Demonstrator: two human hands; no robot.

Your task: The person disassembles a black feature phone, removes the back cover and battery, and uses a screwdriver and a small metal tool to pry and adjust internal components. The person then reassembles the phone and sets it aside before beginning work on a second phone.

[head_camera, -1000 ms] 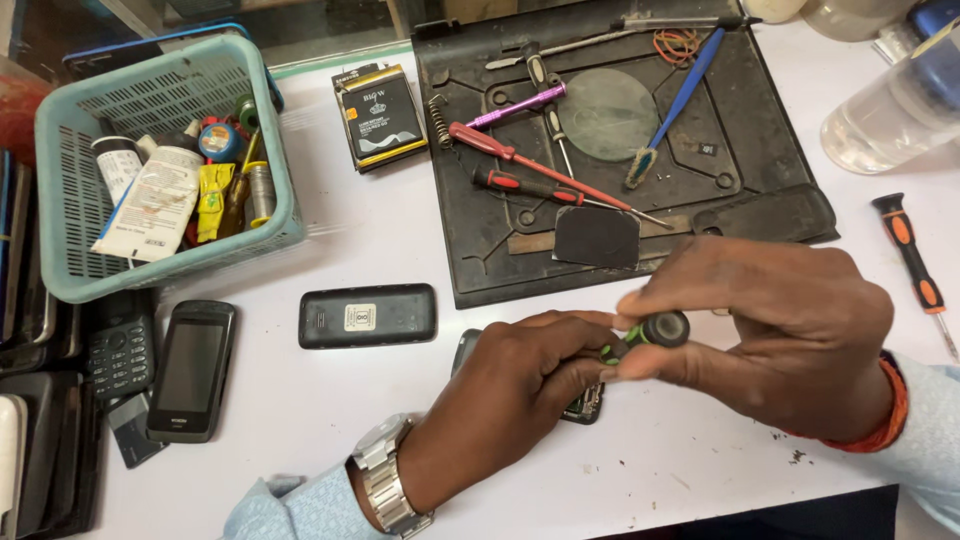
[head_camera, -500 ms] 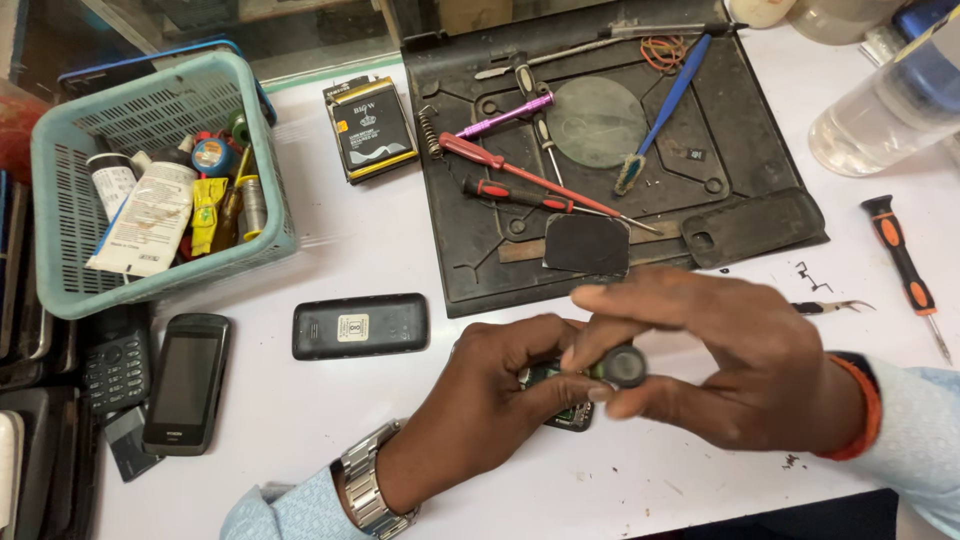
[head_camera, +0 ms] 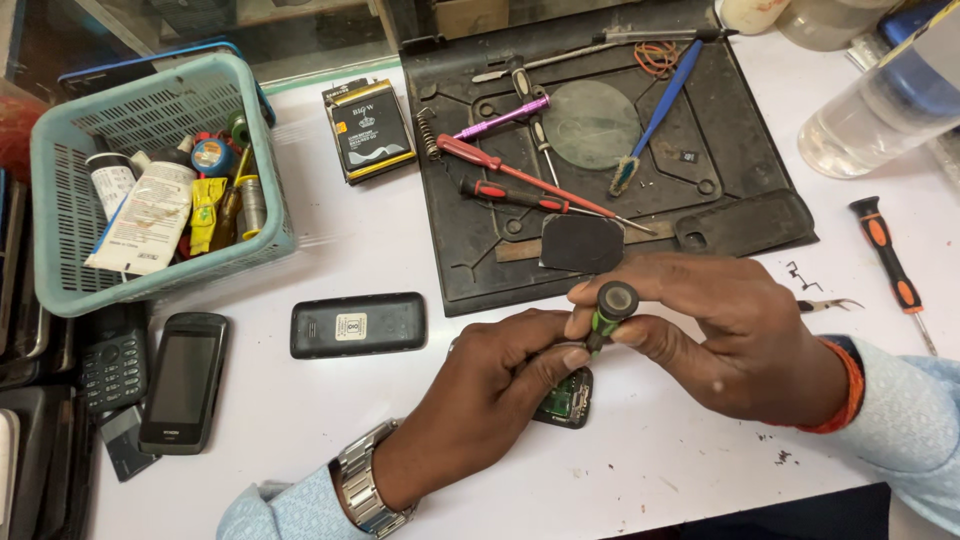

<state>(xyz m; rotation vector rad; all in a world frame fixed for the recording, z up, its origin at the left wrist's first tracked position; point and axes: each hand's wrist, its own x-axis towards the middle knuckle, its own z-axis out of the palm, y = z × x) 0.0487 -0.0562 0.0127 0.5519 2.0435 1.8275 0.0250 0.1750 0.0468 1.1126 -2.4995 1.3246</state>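
Fingers of the right hand point(head_camera: 730, 335) pinch a green-handled screwdriver point(head_camera: 608, 312) upright over an opened phone point(head_camera: 566, 397), which the left hand point(head_camera: 495, 385) grips against the white table point(head_camera: 300, 400).

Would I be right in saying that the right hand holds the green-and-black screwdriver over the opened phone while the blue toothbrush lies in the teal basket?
Not quite: the head view shows the blue toothbrush lying on the black work mat, not in the teal basket. The right hand does hold the green-and-black screwdriver over the opened phone.
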